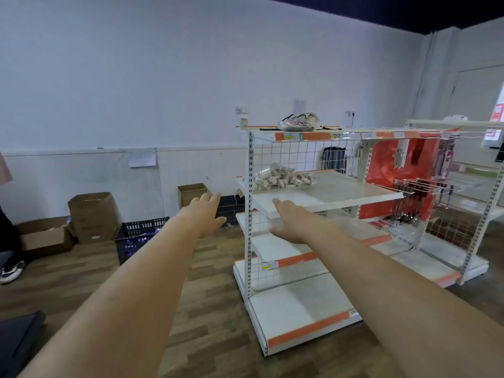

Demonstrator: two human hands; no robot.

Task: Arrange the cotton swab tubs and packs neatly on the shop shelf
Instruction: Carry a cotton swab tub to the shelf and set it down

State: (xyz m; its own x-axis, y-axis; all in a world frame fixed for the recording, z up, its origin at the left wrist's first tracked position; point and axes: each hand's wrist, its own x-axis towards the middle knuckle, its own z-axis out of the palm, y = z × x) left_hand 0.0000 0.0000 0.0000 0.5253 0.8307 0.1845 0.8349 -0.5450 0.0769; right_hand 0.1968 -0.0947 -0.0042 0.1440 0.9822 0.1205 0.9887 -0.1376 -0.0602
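Observation:
A jumbled heap of cotton swab tubs and packs [283,178] lies at the back left of the middle shelf board [341,195] of a white shop shelf unit. Both my arms stretch forward toward it. My left hand [206,214] hovers in the air left of the shelf's upright post, fingers straight, holding nothing. My right hand [291,222] is held out flat in front of the middle shelf's front edge, fingers straight and empty. Neither hand touches the swabs.
A bag [298,122] lies on the top shelf. Lower shelf boards [294,304] are bare. Cardboard boxes [92,216] and a black crate [139,238] stand on the wooden floor at left. A person's shoe [12,271] shows at far left. Hanging utensils [414,197] fill the right bay.

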